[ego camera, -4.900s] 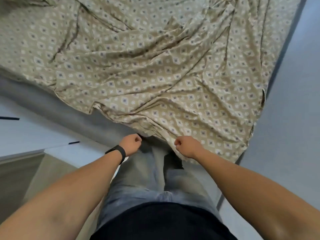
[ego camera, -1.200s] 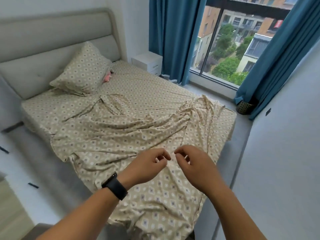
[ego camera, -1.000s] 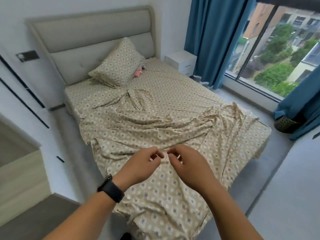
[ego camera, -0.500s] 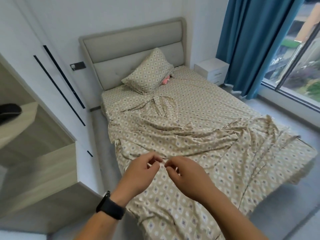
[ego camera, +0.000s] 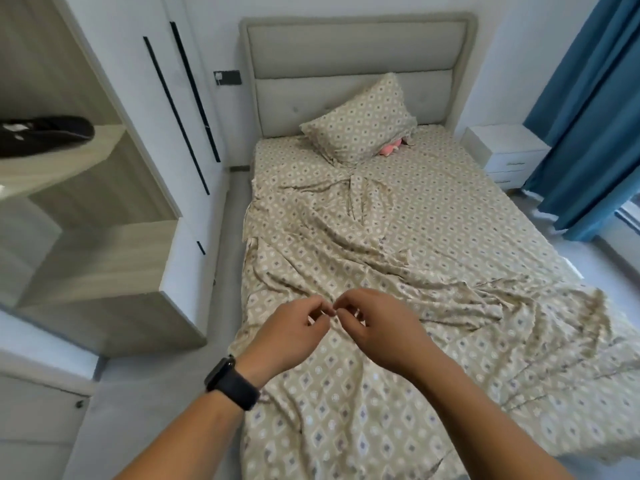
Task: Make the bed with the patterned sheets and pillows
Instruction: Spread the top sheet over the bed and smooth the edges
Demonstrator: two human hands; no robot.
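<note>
Two bare forearms reach in from the lower edge of the frame, with no sleeves visible on either. On the left wrist, at lower left of centre, sits a black smartwatch (ego camera: 231,382) with a dark rectangular case and a wide matte black band. The left hand (ego camera: 291,336) and right hand (ego camera: 381,332) show no rings or gloves.

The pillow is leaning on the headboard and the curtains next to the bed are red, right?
Not quite. The pillow does lean on the headboard, but the curtains are blue, not red. The head view shows them hanging on the right, beside the white nightstand.
</note>
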